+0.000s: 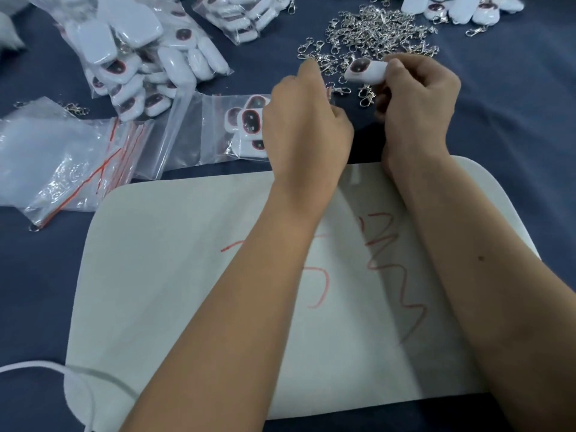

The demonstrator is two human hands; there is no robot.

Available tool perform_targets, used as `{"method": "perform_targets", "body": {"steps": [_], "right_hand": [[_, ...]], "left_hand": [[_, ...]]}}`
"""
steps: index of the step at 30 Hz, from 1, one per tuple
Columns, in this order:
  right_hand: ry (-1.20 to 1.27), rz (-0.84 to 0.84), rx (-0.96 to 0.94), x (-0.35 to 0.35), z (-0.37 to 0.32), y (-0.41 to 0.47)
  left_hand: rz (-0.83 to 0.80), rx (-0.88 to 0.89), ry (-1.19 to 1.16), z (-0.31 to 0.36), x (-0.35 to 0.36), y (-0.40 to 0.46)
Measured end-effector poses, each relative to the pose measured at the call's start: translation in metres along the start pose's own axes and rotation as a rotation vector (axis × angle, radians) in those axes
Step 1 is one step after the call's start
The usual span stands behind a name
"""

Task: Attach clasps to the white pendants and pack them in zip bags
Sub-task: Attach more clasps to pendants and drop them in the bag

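Note:
My right hand (417, 98) grips a white pendant (366, 71) with a dark oval face, lifted just above the blue cloth. A silver clasp (366, 96) lies below the pendant. My left hand (307, 116) is to the pendant's left with its back to the camera and its fingers curled. It pinches a small clasp (329, 88) that is mostly hidden by the fingers. The loose pile of silver clasps (377, 29) lies just beyond both hands. A zip bag (218, 129) holding a few pendants lies at my left hand's left side.
Filled bags of pendants (140, 57) are heaped at the back left. Empty zip bags with red seals (62, 163) lie at the left. A white pad with red marks (187, 244) sits under my forearms. Loose pendants (452, 9) are at the back right, and a white cable (46, 366) runs at the lower left.

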State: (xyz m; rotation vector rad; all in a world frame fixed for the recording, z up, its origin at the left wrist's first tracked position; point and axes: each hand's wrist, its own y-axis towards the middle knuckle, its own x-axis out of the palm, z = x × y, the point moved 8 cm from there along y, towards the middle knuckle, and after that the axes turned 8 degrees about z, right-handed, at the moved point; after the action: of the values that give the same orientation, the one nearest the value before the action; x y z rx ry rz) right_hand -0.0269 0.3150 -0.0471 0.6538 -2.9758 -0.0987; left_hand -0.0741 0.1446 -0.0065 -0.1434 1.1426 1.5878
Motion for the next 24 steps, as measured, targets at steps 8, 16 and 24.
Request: {"method": "perform_targets", "body": {"steps": [8, 16, 24], "right_hand": [[-0.197, -0.373, -0.188, 0.031, -0.01, -0.023], [-0.172, -0.665, -0.345, 0.044, -0.024, -0.05], [-0.339, -0.704, -0.409, 0.048, -0.022, -0.056]], "left_hand": [[0.201, -0.228, -0.482, -0.018, -0.015, 0.006], [0.263, 0.002, -0.465, 0.001, -0.026, 0.004], [0.292, 0.051, -0.485, 0.006, -0.03, 0.004]]}}
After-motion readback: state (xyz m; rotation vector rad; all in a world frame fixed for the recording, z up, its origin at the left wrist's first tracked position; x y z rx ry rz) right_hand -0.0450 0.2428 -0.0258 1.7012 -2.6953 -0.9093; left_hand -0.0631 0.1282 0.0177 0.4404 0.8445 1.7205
